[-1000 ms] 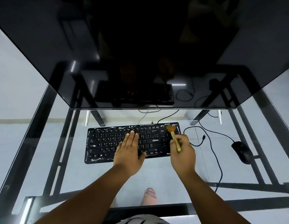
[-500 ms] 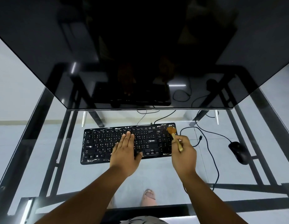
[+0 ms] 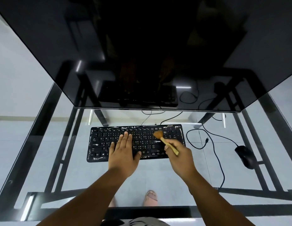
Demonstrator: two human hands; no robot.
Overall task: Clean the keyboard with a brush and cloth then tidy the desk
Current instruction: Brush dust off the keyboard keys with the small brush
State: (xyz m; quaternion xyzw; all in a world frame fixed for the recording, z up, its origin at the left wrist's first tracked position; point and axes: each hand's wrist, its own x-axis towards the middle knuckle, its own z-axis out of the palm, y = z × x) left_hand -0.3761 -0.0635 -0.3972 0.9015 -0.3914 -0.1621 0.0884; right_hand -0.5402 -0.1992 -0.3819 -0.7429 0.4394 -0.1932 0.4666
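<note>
A black keyboard (image 3: 101,142) with white flecks along its edges lies on the glass desk (image 3: 44,152), just in front of the monitor. My left hand (image 3: 124,152) rests flat on its middle keys, fingers together. My right hand (image 3: 179,154) grips a small brush (image 3: 164,141) by its wooden handle. The orange-brown bristles touch the keys right of centre, near the number pad. No cloth is in view.
A large dark monitor (image 3: 142,54) overhangs the back of the desk. A black mouse (image 3: 245,156) sits at the right, its cable looping between it and the keyboard. A loose cable end (image 3: 206,140) lies nearby. My feet show through the glass below.
The brush head has swept left from the keyboard's top right corner toward the keys near the middle. My left hand has stayed flat on the keyboard.
</note>
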